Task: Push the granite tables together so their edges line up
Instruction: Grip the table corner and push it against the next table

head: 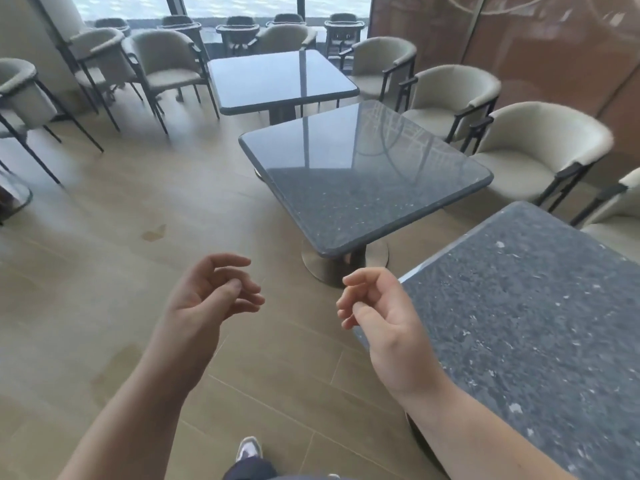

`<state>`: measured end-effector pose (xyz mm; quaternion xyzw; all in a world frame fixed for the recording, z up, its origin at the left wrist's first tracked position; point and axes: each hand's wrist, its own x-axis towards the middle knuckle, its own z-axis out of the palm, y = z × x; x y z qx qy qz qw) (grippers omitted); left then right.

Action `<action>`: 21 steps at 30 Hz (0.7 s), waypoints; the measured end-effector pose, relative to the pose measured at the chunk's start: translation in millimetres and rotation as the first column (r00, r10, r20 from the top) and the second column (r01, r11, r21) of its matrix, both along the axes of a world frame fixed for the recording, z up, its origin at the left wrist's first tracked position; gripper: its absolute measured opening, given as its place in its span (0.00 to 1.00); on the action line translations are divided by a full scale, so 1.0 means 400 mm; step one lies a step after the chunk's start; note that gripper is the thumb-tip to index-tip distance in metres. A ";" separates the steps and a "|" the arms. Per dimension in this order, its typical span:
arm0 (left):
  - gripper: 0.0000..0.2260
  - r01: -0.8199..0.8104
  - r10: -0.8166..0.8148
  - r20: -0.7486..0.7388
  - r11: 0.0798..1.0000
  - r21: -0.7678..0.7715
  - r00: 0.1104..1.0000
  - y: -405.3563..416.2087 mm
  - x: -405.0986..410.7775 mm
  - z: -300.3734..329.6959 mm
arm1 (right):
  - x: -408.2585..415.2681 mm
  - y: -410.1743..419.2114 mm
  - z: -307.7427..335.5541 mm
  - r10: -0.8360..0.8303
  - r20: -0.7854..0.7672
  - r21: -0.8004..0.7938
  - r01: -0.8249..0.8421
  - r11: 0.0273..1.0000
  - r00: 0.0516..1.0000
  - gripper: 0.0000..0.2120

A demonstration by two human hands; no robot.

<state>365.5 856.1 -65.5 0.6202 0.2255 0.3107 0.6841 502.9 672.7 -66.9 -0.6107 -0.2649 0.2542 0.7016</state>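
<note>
Granite, dark and speckled under a glossy polish, tops the middle square pedestal desk [363, 178], which sits skewed and apart from the near granite desk [540, 327] at right and the far one [280, 79]. Both hands, left [211, 299] and right [381, 320], hang loosely curled and empty over the tan tiled floor [104, 271]. Pushing low on the rounded slab edge, palms flat, should slide the heavy round metal base [332, 268] without tipping.
</note>
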 end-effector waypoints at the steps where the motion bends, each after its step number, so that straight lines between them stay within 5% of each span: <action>1: 0.14 0.024 -0.024 0.000 1.000 0.000 1.000 0.028 0.031 -0.008 | 0.018 0.018 -0.007 -0.025 -0.001 -0.012 0.025 1.000 1.000 0.13; 12: 0.12 0.384 -0.391 -0.097 0.919 -0.085 0.915 0.363 0.346 -0.080 | 0.163 0.292 -0.081 -0.393 -0.044 -0.109 0.386 0.916 0.919 0.13; 21: 0.12 0.624 -0.691 -0.309 0.723 -0.296 0.653 0.377 0.551 -0.231 | 0.162 0.303 -0.220 -0.692 -0.138 -0.317 0.631 0.709 0.708 0.16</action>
